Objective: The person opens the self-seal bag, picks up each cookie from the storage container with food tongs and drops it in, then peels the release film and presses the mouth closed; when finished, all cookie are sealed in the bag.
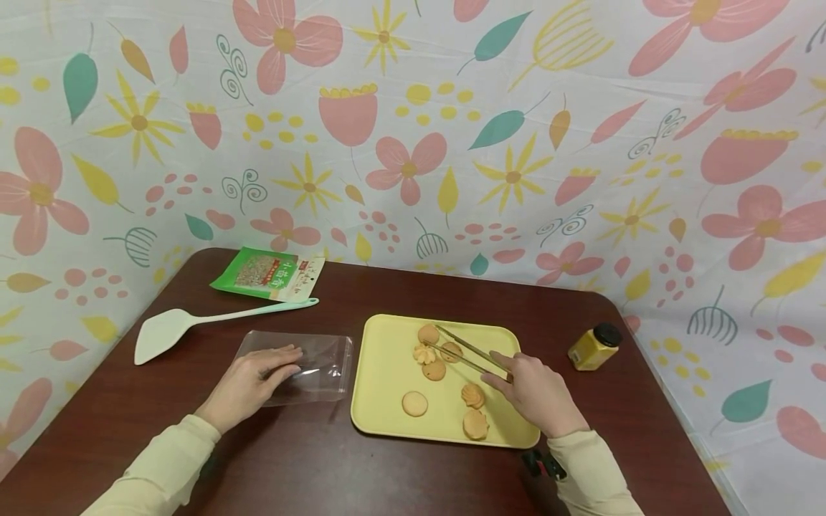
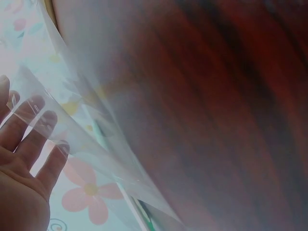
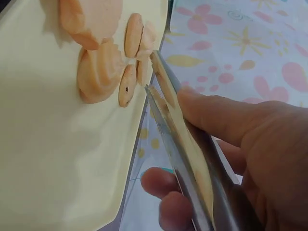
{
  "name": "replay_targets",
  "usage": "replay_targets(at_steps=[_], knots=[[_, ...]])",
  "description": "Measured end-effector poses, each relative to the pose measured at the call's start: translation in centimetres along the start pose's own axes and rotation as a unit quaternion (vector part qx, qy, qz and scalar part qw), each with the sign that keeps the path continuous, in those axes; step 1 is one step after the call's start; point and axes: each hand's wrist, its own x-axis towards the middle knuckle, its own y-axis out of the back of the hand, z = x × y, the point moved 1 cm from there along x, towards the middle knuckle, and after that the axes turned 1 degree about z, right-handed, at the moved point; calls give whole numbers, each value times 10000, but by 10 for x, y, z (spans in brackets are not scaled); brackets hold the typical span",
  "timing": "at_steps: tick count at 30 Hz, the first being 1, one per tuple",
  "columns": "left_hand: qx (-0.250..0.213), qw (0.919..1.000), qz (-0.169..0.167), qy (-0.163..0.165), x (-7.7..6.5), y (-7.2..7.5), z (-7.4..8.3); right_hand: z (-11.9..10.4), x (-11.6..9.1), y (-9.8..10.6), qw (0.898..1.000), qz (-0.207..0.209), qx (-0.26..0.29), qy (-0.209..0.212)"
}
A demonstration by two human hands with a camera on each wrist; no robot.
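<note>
My left hand [image 1: 254,380] lies on a clear plastic bag [image 1: 323,365], its fingers fairly straight. In the left wrist view, the transparent film passes across the fingertips [image 2: 60,147]. Metal tongs [image 1: 474,349] are held in my right hand [image 1: 538,390], thumb on one arm and fingers round the other. Their toothed tips stand apart over a cluster of cookies [image 1: 434,370] at the back of a yellow tray [image 1: 387,358]. In the right wrist view, the tips of the tongs [image 3: 175,130] are close to the cookies [image 3: 127,84]; whether they touch one I cannot tell.
A round cookie [image 1: 414,403] and swirled cookies [image 1: 473,395] lie nearer the tray's front. Left of the bag is a pale spatula [image 1: 169,331]; behind it is a green packet [image 1: 264,274]. A yellow jar with black lid [image 1: 595,347] stands right. A patterned cloth [image 1: 413,143] hangs behind.
</note>
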Motion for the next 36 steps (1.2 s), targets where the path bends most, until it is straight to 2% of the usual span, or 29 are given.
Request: replay_targets(at_steps=[9, 17, 21, 24, 28, 36], knots=[[-34, 10000, 34, -6, 0, 0, 1, -2, 1, 0, 9998, -174, 80, 53], [-2, 10000, -27, 62, 0, 1, 0, -3, 3, -3, 9993, -363, 88, -84], [-7, 10000, -38, 84, 0, 1, 0, -4, 2, -4, 9995, -222, -212, 52], [-22, 10000, -11, 57, 0, 1, 1, -4, 1, -4, 9976, 80, -622, 304], [-26, 10000, 11, 25, 0, 1, 0, -4, 0, -4, 9945, 340, -866, 490], [-2, 9999, -39, 106, -1, 0, 1, -4, -2, -3, 9976, 244, -626, 161]])
